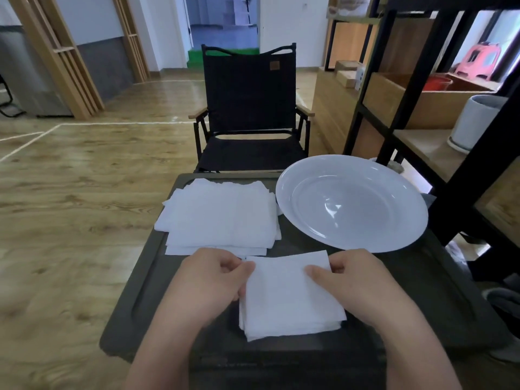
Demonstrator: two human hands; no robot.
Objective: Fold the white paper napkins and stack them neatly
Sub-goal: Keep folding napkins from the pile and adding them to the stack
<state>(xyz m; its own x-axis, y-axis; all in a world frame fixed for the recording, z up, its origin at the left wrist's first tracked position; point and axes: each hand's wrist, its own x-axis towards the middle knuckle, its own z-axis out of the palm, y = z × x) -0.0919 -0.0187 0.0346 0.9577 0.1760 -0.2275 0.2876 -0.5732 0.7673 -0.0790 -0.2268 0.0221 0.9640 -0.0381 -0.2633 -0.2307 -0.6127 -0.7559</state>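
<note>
Two bare hands reach forward over a small dark table [135, 313], both palm-down, forearms coming in from the near edge. The left hand [209, 280] curls its fingers onto the left edge of a folded napkin [289, 296], thumb and fingertips pinched on the paper near its far-left corner. The right hand [354, 282] pinches the napkin's far-right corner, its thumb lying flat on top of the sheet. The folded napkin sits on the table between the hands, several layers showing at its near edge. Just beyond the left hand lies one loose pile of unfolded napkins [222, 218]; how many sheets it holds I cannot tell. To the right of that pile rests one empty white plate [351, 204]. One black folding chair [249, 108] stands beyond the table.
</note>
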